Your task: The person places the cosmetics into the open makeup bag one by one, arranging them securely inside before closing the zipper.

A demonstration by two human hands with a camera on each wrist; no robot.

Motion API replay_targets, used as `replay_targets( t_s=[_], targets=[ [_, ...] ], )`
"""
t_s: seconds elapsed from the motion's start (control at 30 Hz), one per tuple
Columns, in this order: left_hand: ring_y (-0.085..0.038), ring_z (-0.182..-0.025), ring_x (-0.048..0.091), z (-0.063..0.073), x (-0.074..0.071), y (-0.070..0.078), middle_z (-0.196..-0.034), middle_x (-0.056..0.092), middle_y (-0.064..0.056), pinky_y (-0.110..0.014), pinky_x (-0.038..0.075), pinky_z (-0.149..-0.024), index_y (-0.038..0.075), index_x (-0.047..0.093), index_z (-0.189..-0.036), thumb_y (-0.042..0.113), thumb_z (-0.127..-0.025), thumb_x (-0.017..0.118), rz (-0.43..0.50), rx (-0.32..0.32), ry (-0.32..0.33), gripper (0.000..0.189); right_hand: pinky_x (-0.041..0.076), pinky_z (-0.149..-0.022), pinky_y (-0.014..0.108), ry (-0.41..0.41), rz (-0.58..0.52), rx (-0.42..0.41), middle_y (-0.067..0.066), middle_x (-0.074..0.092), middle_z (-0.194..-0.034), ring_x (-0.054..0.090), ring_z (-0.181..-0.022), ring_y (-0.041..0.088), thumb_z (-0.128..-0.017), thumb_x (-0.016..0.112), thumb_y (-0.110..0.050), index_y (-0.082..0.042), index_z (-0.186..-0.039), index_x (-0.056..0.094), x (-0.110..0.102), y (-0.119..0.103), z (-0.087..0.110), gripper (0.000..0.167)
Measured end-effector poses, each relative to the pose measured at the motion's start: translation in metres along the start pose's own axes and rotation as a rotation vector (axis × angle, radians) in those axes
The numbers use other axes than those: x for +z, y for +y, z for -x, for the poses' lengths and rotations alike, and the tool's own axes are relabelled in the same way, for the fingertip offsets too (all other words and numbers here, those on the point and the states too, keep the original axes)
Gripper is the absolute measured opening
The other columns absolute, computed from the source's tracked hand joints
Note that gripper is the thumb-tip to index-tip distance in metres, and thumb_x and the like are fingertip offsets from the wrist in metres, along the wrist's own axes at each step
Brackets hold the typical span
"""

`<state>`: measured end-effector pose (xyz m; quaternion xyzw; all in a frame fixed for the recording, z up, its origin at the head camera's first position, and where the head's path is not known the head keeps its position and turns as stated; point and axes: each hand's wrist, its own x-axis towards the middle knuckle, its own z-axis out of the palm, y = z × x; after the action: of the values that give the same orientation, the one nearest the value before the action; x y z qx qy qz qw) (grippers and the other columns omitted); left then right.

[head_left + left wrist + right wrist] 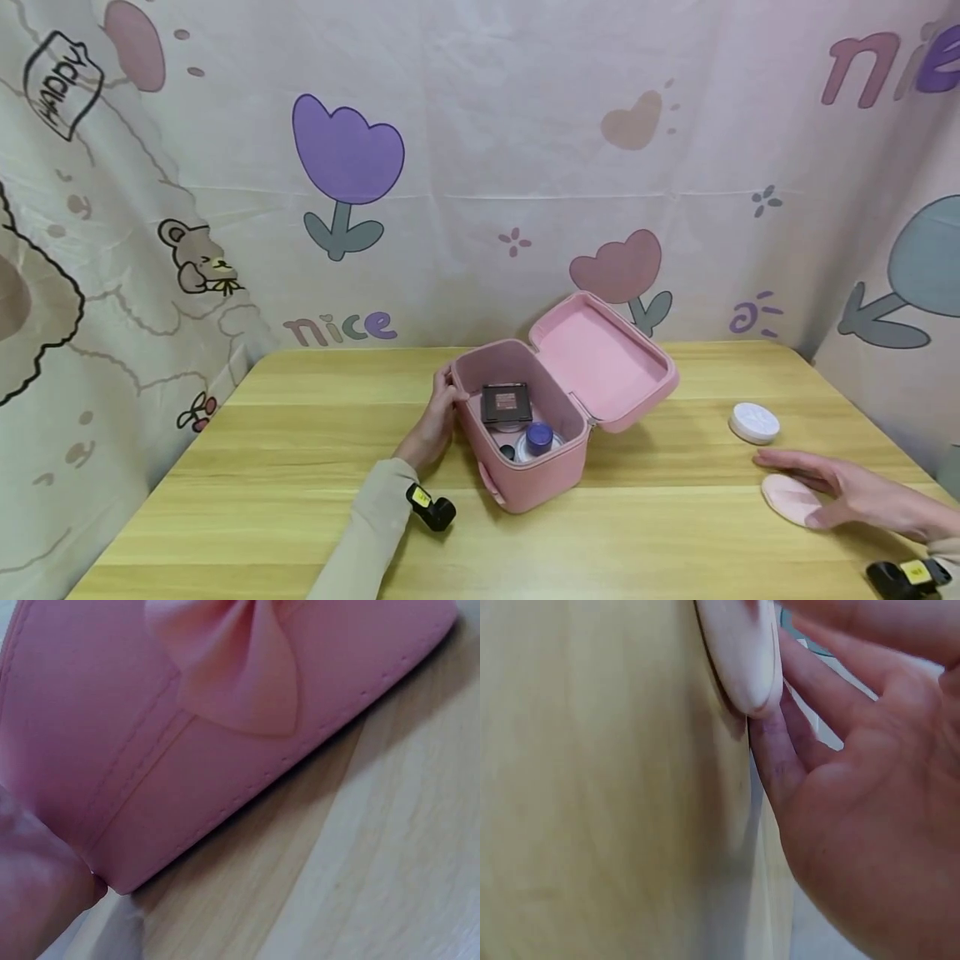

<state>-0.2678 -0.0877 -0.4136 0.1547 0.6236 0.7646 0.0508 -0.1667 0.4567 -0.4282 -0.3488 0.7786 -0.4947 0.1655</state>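
A pink vanity case (532,487) stands on the table with its lid (603,358) swung up to the right. My left hand (435,421) grips its left upper edge. In the left wrist view, a pink bow (232,667) shows on the case's side. Inside lie a black square compact (506,404), a blue-lidded container (538,437) and a small dark round item (507,452). Far right, my right hand (862,492) spreads around a flat, pale pink round thing (789,498). The thumb touches its near edge; the other fingers extend past its far side.
Beyond the right hand lies a white round case (754,422) on the wooden table (300,467). A patterned cloth (480,125) hangs behind the table and along both sides. The case's lid overhangs the table to the right.
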Motion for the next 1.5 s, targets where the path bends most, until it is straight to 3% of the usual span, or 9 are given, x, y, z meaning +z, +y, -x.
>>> replay_targets(
  t_s=[0.2, 0.4, 0.6, 0.8, 1.1, 1.4, 1.5],
  targets=[
    [-0.036, -0.136, 0.008, 0.0, -0.003, -0.001, -0.146, 0.01, -0.02, -0.05, 0.0, -0.11, 0.002, 0.01, -0.144, 0.012, -0.079, 0.041, 0.013, 0.005, 0.017, 0.073, 0.033, -0.093, 0.008, 0.08, 0.077, -0.019, -0.012, 0.051, -0.139, 0.038, -0.125, -0.009, -0.084, 0.058, 0.017, 0.008, -0.141, 0.038, 0.0, 0.0, -0.005, 0.061],
    [-0.036, -0.137, 0.009, 0.001, -0.003, 0.0, -0.147, 0.01, -0.019, -0.051, 0.0, -0.11, 0.003, 0.011, -0.145, 0.013, -0.079, 0.042, 0.008, 0.007, 0.015, 0.073, 0.035, -0.089, 0.008, 0.161, 0.177, 0.025, -0.018, 0.052, -0.136, 0.042, -0.121, -0.01, -0.082, 0.064, 0.012, 0.006, -0.141, 0.039, -0.002, 0.001, -0.005, 0.065],
    [-0.036, -0.138, 0.007, 0.003, -0.002, 0.002, -0.148, 0.01, -0.019, -0.052, -0.003, -0.111, 0.004, 0.01, -0.144, 0.013, -0.08, 0.042, -0.009, -0.001, -0.009, 0.072, 0.026, -0.093, 0.004, 0.135, 0.262, -0.008, -0.02, 0.042, -0.143, 0.03, -0.126, -0.015, -0.073, 0.071, 0.01, 0.004, -0.143, 0.039, -0.001, 0.005, 0.0, 0.077],
    [-0.036, -0.138, 0.008, 0.002, -0.001, 0.002, -0.148, 0.01, -0.019, -0.053, -0.002, -0.111, 0.005, 0.011, -0.144, 0.013, -0.081, 0.041, -0.012, 0.007, -0.009, 0.07, 0.033, -0.091, 0.007, 0.112, 0.165, -0.01, -0.018, 0.05, -0.138, 0.035, -0.123, -0.013, -0.076, 0.068, 0.012, 0.007, -0.141, 0.039, -0.005, 0.008, -0.008, 0.071],
    [-0.034, -0.139, 0.009, 0.004, -0.001, 0.001, -0.149, 0.01, -0.017, -0.053, -0.002, -0.111, 0.006, 0.011, -0.144, 0.012, -0.08, 0.043, -0.01, -0.013, 0.003, 0.072, 0.029, -0.09, 0.004, 0.084, 0.14, -0.05, -0.018, 0.049, -0.139, 0.032, -0.123, -0.015, -0.074, 0.067, 0.017, -0.008, -0.144, 0.044, -0.006, 0.011, -0.014, 0.078],
    [-0.032, -0.139, 0.011, 0.0, 0.001, 0.004, -0.149, 0.012, -0.016, -0.05, 0.0, -0.112, 0.006, 0.012, -0.144, 0.013, -0.079, 0.043, -0.027, -0.01, 0.019, 0.072, 0.029, -0.089, 0.002, 0.128, 0.273, -0.046, -0.021, 0.049, -0.137, 0.034, -0.123, -0.015, -0.069, 0.072, 0.013, 0.004, -0.137, 0.046, -0.003, 0.008, -0.016, 0.074],
    [-0.033, -0.138, 0.011, -0.002, 0.001, 0.005, -0.149, 0.012, -0.017, -0.05, 0.0, -0.112, 0.005, 0.012, -0.144, 0.013, -0.079, 0.043, -0.027, -0.009, 0.021, 0.073, 0.029, -0.086, 0.001, 0.14, 0.283, -0.026, -0.024, 0.05, -0.135, 0.033, -0.121, -0.018, -0.071, 0.072, 0.012, 0.001, -0.137, 0.048, -0.005, 0.008, -0.017, 0.071]
  ],
)
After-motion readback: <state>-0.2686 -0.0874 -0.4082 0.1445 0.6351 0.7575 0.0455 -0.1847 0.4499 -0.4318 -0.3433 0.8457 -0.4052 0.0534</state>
